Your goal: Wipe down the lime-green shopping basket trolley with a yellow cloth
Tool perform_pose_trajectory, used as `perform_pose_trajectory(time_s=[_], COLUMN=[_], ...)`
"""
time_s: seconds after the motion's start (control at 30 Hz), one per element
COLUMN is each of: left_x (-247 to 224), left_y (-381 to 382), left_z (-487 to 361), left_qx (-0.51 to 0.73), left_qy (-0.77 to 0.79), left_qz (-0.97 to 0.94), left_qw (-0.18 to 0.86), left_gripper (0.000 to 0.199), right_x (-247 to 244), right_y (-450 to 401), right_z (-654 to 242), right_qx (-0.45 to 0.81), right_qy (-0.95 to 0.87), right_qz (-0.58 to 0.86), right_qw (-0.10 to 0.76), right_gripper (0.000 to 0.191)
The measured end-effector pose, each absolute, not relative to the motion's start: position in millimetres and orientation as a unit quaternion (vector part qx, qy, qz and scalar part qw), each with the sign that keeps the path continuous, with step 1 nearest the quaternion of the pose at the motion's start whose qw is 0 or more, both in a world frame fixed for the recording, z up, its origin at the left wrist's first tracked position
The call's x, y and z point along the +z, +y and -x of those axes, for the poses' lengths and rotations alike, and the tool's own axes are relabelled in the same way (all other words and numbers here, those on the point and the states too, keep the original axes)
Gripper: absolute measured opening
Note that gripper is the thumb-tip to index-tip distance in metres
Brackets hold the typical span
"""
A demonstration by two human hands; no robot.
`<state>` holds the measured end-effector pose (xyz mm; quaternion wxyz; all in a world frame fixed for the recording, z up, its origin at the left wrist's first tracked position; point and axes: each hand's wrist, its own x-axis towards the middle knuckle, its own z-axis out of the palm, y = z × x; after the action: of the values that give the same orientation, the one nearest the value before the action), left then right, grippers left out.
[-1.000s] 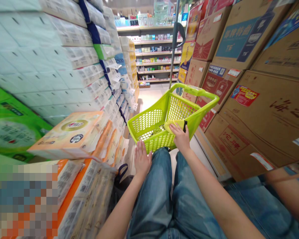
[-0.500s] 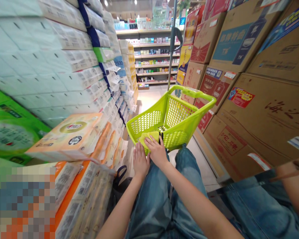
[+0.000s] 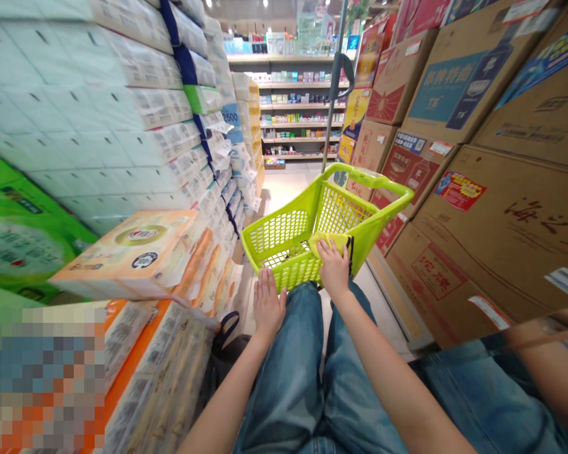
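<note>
A lime-green plastic shopping basket [image 3: 297, 270] with latticed walls sits tilted in front of my knees. On its near rim, right of the middle, lies a yellow cloth [image 3: 318, 241]. My right hand [image 3: 334, 268] presses the cloth against the rim, fingers over the top of it; a dark strip shows at the cloth's right edge. At the basket's near left corner, my left hand [image 3: 268, 307] lies flat with fingers stretched out, its fingertips touching the rim. Nothing shows in the left hand.
Stacked tissue packs [image 3: 142, 252] line the left side, and cardboard cartons [image 3: 515, 214] form a wall on the right. Beyond the basket rises a grey pole [image 3: 334, 113] with a dark looped grip. Shelves [image 3: 303, 107] stand behind. Denim and an arm show at lower right.
My right hand has slid rightwards along the basket's near rim with the yellow cloth, away from my left hand. The left hand stays at the corner.
</note>
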<state>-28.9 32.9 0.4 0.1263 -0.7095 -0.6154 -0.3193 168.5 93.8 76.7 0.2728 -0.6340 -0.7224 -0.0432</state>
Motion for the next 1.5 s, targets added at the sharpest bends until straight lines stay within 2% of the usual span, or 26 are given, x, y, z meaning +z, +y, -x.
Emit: perform_pose_trajectory(time_s=[0.17, 0.3, 0.47, 0.7, 0.8, 1.07, 1.27, 1.5], left_x=[-8, -12, -7, -2, -2, -12, -3, 0], left_y=[35, 36, 35, 34, 34, 36, 35, 33], left_z=[32, 35, 33, 30, 29, 37, 33, 32], left_qx=[-0.326, -0.322, -0.332, -0.329, -0.333, -0.324, -0.321, -0.321], left_qy=[-0.609, -0.604, -0.606, -0.608, -0.61, -0.593, -0.609, -0.609], left_qz=[0.713, 0.717, 0.712, 0.713, 0.709, 0.726, 0.715, 0.716], left_qw=[0.123, 0.13, 0.122, 0.115, 0.115, 0.13, 0.122, 0.115], left_gripper=[0.071, 0.07, 0.072, 0.073, 0.072, 0.07, 0.071, 0.072], right_x=[64, 60, 66, 78, 77, 67, 72, 76], right_y=[62, 49, 62, 97, 90, 50, 61, 95], right_z=[-96, -78, -119, -185, -161, -75, -118, -187], right_qx=[0.007, 0.017, -0.005, -0.033, -0.022, 0.043, 0.018, -0.029], right_qy=[-0.793, -0.823, -0.823, -0.715, -0.709, -0.816, -0.828, -0.731], right_qz=[0.542, 0.494, 0.498, 0.635, 0.639, 0.506, 0.494, 0.617], right_qw=[0.278, 0.28, 0.272, 0.291, 0.299, 0.278, 0.263, 0.29], right_gripper=[0.058, 0.054, 0.062, 0.07, 0.068, 0.052, 0.062, 0.073])
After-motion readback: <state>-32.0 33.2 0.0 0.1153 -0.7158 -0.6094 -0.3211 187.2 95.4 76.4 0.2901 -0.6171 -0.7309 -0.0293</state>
